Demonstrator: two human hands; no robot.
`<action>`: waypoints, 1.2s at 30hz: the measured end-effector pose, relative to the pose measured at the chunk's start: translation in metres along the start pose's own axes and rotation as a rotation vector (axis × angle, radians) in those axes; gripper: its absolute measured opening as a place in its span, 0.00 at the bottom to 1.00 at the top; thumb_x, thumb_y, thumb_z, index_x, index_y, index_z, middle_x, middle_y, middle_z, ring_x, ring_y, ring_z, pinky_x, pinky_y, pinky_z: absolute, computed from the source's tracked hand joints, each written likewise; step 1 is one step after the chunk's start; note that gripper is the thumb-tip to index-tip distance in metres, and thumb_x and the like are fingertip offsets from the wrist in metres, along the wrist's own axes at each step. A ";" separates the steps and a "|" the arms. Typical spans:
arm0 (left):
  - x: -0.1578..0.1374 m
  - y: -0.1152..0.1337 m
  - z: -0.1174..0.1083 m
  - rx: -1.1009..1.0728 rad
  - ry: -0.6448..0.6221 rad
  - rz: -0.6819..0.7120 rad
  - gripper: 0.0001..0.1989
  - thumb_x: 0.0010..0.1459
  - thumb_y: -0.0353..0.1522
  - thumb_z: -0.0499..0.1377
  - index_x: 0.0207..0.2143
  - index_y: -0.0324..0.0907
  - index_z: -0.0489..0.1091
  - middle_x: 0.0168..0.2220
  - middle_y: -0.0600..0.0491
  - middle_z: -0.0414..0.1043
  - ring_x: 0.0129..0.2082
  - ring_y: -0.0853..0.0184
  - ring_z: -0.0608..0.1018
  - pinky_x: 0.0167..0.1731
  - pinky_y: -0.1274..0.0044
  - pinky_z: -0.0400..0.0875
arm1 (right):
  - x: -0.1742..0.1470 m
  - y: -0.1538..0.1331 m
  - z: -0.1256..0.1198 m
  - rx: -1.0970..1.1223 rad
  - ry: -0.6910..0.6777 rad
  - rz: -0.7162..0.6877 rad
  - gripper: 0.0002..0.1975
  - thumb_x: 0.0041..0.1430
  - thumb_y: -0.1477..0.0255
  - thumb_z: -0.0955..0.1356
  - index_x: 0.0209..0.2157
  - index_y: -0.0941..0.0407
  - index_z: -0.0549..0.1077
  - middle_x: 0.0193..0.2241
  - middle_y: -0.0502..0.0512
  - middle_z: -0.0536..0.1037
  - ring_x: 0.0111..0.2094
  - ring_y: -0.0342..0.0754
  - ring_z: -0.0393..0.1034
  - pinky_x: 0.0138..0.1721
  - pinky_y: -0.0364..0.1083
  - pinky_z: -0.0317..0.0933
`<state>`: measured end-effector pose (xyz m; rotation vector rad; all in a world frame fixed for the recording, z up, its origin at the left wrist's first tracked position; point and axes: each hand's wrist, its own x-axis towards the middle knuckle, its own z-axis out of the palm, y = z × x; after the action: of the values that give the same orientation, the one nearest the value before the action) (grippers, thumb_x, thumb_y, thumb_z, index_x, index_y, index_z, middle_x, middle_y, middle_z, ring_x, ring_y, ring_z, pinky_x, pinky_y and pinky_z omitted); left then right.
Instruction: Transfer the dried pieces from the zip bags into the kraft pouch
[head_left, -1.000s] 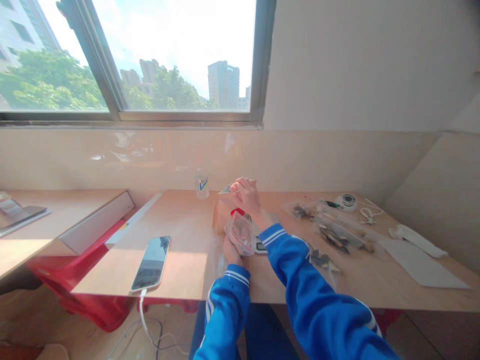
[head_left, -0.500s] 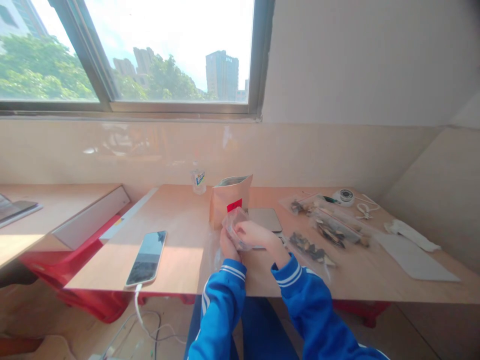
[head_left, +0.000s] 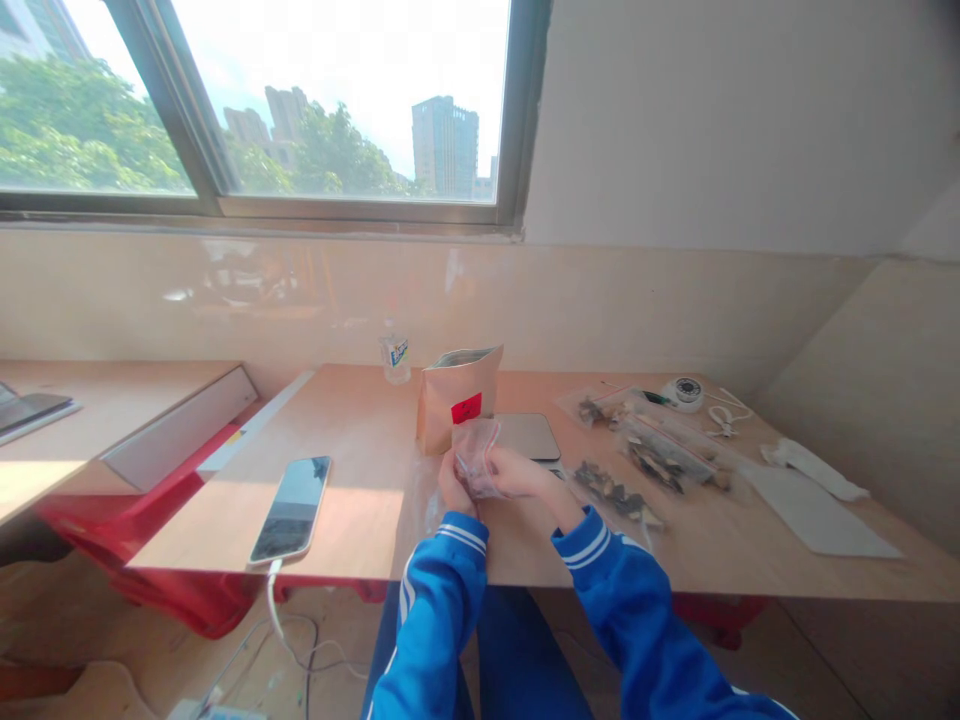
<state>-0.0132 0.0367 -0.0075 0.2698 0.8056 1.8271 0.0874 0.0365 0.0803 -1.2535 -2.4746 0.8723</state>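
Observation:
A small clear plastic zip bag is held between my hands over the table, its reddish-edged top facing up. My left hand is closed around its left side. My right hand grips its right side, fingers bent against the plastic. What the bag holds, if anything, I cannot make out. Just behind stands an open brown paper pouch with a red label. A flat scale lies right of the pouch, partly hidden by my right hand.
Bags of dried dark pieces lie to the right, near a white round device, a white cloth and a white sheet. A plugged-in phone rests at left by the table's front edge. A clear bottle stands behind.
My right hand has moved down and slightly right, from over the bag's opening to its side. More of the bag's top shows now. The view has shifted slightly.

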 end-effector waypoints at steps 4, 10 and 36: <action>-0.009 0.004 0.004 -0.108 -0.068 -0.080 0.12 0.52 0.35 0.59 0.37 0.39 0.74 0.36 0.50 0.77 0.34 0.65 0.79 0.35 0.74 0.74 | 0.003 0.017 -0.008 0.246 0.238 0.045 0.07 0.54 0.70 0.67 0.27 0.59 0.74 0.23 0.51 0.75 0.24 0.44 0.65 0.25 0.41 0.57; -0.011 0.007 0.005 -0.121 -0.263 -0.119 0.15 0.46 0.31 0.64 0.39 0.39 0.73 0.41 0.49 0.76 0.40 0.64 0.79 0.41 0.74 0.73 | 0.008 0.033 -0.004 0.413 0.541 0.041 0.12 0.55 0.66 0.66 0.35 0.59 0.76 0.33 0.57 0.79 0.29 0.47 0.71 0.32 0.45 0.65; -0.005 0.006 0.000 0.024 -0.139 -0.164 0.15 0.43 0.37 0.67 0.29 0.40 0.66 0.24 0.57 0.72 0.22 0.73 0.74 0.21 0.82 0.66 | 0.001 0.048 -0.002 0.797 0.694 0.046 0.21 0.41 0.57 0.75 0.32 0.57 0.74 0.32 0.57 0.79 0.35 0.50 0.73 0.41 0.50 0.68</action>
<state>-0.0158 0.0313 -0.0025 0.3334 0.7312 1.6273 0.1191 0.0595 0.0528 -1.0528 -1.3527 1.0458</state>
